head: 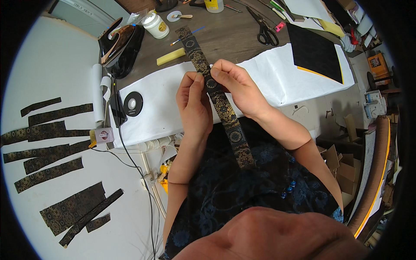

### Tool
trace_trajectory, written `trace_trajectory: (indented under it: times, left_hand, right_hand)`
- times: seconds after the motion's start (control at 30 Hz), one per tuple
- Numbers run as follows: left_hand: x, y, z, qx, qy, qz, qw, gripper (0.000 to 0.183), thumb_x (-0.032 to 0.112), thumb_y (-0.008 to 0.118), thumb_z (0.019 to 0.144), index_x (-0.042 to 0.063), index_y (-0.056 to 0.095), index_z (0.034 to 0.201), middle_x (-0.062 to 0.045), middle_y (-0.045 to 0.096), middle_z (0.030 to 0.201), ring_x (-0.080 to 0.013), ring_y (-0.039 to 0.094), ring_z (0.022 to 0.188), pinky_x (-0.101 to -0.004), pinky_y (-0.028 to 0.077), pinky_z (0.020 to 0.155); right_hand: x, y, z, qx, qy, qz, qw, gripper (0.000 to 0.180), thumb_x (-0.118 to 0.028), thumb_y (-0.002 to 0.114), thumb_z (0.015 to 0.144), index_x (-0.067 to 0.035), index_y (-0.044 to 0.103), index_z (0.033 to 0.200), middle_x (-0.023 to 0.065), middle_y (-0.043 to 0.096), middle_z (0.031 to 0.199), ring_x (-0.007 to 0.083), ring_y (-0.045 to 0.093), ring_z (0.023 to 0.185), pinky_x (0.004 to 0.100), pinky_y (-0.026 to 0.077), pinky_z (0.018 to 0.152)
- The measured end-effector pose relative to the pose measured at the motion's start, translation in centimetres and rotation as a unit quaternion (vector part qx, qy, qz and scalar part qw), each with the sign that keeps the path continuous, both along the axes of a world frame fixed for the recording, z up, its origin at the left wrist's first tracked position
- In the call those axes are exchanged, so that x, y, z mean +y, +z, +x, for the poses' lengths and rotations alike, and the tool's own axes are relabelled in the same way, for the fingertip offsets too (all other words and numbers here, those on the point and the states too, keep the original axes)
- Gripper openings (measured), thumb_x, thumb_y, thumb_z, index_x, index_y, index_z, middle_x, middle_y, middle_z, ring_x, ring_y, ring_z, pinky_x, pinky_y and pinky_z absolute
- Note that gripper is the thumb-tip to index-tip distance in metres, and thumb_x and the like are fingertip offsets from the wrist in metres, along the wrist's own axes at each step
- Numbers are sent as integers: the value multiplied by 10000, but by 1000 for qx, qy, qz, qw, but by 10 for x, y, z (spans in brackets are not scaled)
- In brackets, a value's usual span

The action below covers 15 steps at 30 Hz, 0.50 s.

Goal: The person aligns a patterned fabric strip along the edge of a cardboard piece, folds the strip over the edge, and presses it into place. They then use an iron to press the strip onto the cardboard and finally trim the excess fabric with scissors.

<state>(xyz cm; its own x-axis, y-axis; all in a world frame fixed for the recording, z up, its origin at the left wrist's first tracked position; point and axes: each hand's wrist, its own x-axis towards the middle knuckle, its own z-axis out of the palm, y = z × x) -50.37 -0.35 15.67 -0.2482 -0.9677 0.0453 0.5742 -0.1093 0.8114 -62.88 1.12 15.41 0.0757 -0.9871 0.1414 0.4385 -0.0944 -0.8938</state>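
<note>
A long strip of black and gold brocade (224,107) runs from over the table down to my lap, patterned with medallions and scrolls. My left hand (195,100) pinches its left edge between thumb and fingers. Opposite it, my right hand (232,84) grips the right edge in the same way, a little higher up. Beneath the hands a sheet of white paper (162,107) covers the front of the table. Just beyond the strip lie a yellow block (171,56) and a thin blue-handled paintbrush (196,30).
A black and copper iron (122,48) stands at the back left beside a white jar (156,26). Black scissors (265,31) lie at the back right, near a black panel (315,52). A black disc (133,104) rests on the paper. Several brocade pieces (73,208) hang on the left wall.
</note>
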Motion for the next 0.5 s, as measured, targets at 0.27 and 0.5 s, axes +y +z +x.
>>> trace_trajectory:
  times: [0.27, 0.5]
  left_hand:
    - [1, 1, -3, -6, 10, -4, 1000, 105, 83, 486, 971, 66, 514, 871, 54, 491, 763, -15, 404, 685, -184, 321, 619]
    - [1, 0, -6, 2, 12, 3, 1000, 111, 81, 485, 976, 71, 512, 869, 53, 498, 776, -19, 416, 721, -190, 326, 646]
  right_hand:
    - [0, -3, 0, 3, -9, 0, 1000, 181, -174, 478, 1011, -29, 548, 930, -37, 544, 824, 17, 460, 761, 190, 402, 691]
    - [-1, -7, 1, -21, -11, 30, 999, 149, -140, 478, 997, -38, 547, 915, -41, 533, 810, 18, 458, 749, 189, 398, 682]
